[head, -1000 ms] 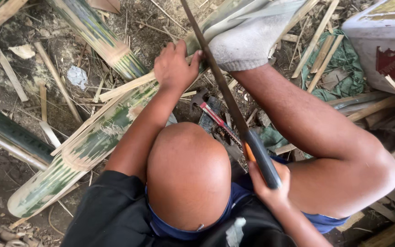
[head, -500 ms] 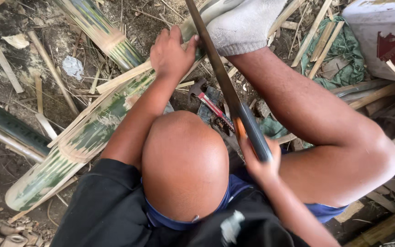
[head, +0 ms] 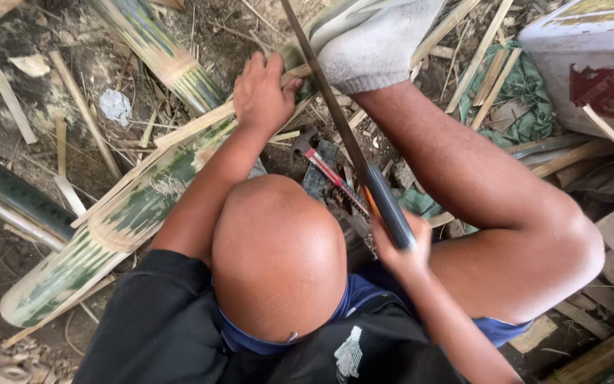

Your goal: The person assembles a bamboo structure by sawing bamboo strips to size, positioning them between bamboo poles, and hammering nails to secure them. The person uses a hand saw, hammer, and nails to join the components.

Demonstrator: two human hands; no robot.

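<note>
- The split bamboo pole (head: 119, 227) is a long half-round length, green streaked with pale yellow, its hollow side partly up. It lies on the ground slanting from lower left to upper right, with a pale node ring across its lower part. The left hand (head: 261, 96) presses on its upper part.
- The long blade (head: 325, 92) is thin, dark and straight, running from the top edge down to a dark handle (head: 391, 210) with an orange strip, gripped by the right hand (head: 399, 249).
</note>
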